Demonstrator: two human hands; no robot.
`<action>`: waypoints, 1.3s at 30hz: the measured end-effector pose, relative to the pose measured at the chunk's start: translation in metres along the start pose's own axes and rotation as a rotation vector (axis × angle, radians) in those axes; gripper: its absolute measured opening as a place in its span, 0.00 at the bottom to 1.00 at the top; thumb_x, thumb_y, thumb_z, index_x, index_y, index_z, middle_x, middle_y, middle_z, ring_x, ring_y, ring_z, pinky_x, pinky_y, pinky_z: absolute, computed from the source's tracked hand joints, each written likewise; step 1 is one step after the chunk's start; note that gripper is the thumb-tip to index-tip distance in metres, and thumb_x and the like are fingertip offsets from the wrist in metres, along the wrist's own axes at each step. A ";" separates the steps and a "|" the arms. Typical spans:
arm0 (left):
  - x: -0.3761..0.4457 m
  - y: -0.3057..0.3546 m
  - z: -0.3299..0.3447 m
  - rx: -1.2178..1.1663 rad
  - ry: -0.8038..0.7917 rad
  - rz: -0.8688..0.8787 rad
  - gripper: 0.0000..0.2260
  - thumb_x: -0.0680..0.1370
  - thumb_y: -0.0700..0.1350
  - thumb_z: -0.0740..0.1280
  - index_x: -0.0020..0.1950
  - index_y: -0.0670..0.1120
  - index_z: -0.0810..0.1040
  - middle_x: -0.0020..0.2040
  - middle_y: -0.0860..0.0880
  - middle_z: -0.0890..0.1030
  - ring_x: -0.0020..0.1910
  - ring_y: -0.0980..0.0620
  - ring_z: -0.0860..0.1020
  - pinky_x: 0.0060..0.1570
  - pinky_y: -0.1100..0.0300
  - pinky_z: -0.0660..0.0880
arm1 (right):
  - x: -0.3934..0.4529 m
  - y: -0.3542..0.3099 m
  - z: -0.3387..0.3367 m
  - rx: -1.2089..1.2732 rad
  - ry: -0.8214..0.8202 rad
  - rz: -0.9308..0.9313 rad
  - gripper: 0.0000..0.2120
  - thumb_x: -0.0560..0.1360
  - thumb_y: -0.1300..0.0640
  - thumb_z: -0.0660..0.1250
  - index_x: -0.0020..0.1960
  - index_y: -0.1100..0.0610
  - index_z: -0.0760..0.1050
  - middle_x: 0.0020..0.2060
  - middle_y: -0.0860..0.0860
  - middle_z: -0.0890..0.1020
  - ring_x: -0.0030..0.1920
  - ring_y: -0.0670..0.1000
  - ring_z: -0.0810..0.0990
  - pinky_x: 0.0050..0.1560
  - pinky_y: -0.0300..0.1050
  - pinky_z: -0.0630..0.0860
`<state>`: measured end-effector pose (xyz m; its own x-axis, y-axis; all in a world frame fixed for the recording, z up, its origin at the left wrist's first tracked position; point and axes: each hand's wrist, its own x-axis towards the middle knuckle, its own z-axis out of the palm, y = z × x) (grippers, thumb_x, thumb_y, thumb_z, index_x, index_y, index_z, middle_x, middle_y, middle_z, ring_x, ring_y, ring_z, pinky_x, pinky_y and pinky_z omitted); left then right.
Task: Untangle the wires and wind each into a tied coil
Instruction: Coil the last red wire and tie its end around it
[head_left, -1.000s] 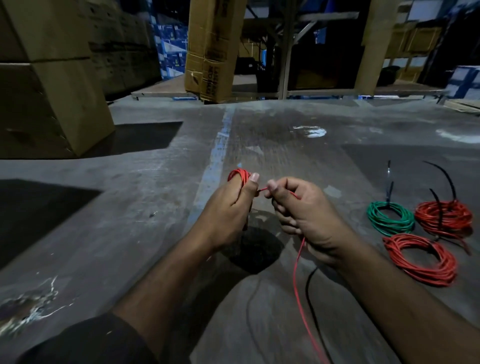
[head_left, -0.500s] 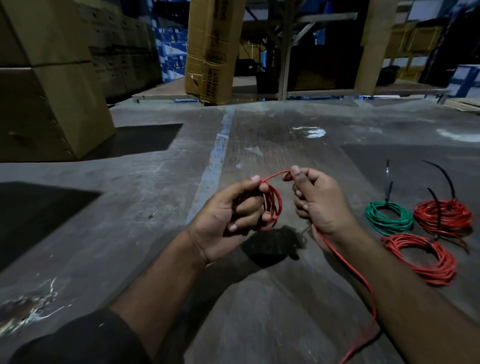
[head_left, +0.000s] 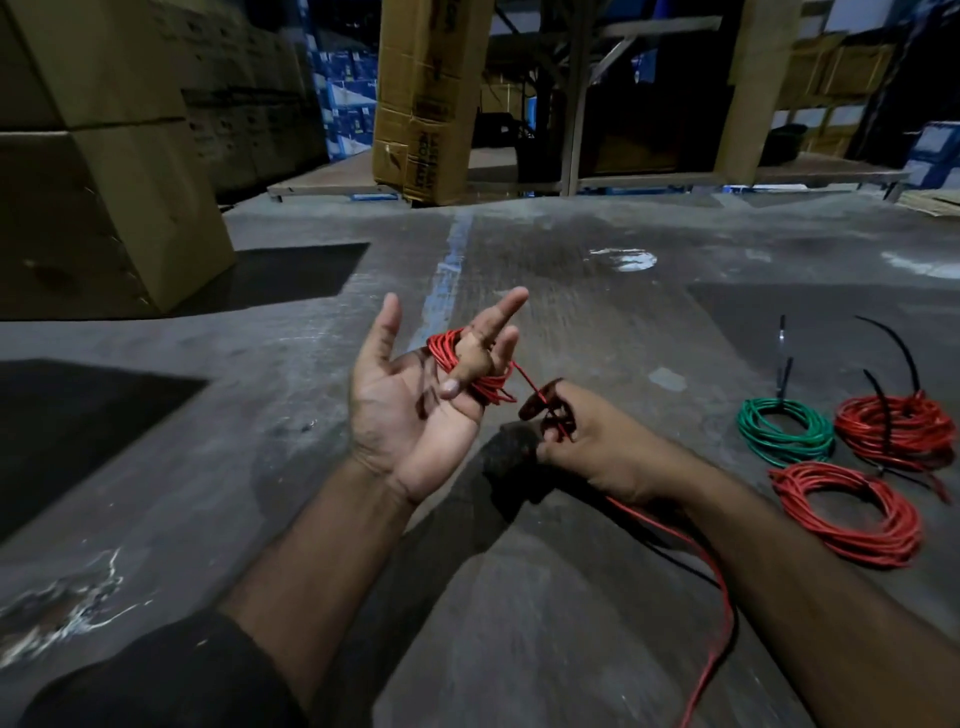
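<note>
My left hand (head_left: 410, 410) is turned palm up with thumb and fingers spread, and a small red wire coil (head_left: 462, 366) is wound around its fingers. A short taut strand runs from that coil to my right hand (head_left: 587, 441), which pinches the red wire (head_left: 722, 587); the loose length trails down past my right forearm to the floor. On the floor at the right lie three finished coils: a green coil (head_left: 782, 434), a red coil with black ties (head_left: 898, 428), and a second red coil (head_left: 852, 514).
The grey concrete floor (head_left: 571, 312) has a blue painted stripe (head_left: 441, 280) and dark patches. Stacked cardboard boxes (head_left: 104, 171) stand at the left, a tall carton (head_left: 423, 98) and shelving at the back. A thin black wire lies under my right forearm.
My left hand has rolled palm up and opened its fingers, with the coil now around them. My right hand dropped lower and to the right, pulling the strand taut.
</note>
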<state>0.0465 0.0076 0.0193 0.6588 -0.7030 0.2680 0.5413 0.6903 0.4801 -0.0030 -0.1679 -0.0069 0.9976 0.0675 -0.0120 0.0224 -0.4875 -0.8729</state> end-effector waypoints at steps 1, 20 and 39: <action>0.001 0.000 0.000 0.001 0.020 0.038 0.40 0.82 0.64 0.52 0.74 0.28 0.56 0.58 0.35 0.80 0.27 0.56 0.69 0.75 0.58 0.60 | -0.003 -0.003 0.000 -0.025 -0.047 -0.002 0.15 0.75 0.67 0.69 0.59 0.58 0.71 0.38 0.55 0.79 0.36 0.49 0.81 0.38 0.45 0.79; 0.007 -0.012 -0.006 1.096 0.355 0.181 0.55 0.57 0.84 0.57 0.74 0.49 0.60 0.64 0.53 0.81 0.59 0.53 0.81 0.64 0.57 0.68 | -0.019 -0.024 0.007 -0.197 0.291 -0.420 0.08 0.82 0.54 0.62 0.45 0.52 0.78 0.32 0.39 0.76 0.36 0.40 0.75 0.35 0.35 0.66; -0.007 -0.014 0.015 1.248 0.065 -0.131 0.23 0.79 0.59 0.63 0.46 0.38 0.76 0.34 0.47 0.70 0.28 0.55 0.66 0.32 0.62 0.67 | -0.022 -0.017 -0.024 -0.817 0.617 -0.694 0.13 0.78 0.48 0.62 0.52 0.57 0.77 0.43 0.51 0.73 0.39 0.48 0.70 0.37 0.38 0.59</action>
<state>0.0264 -0.0001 0.0229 0.6815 -0.7194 0.1341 -0.2343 -0.0409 0.9713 -0.0240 -0.1820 0.0199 0.6170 0.2152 0.7570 0.3717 -0.9275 -0.0393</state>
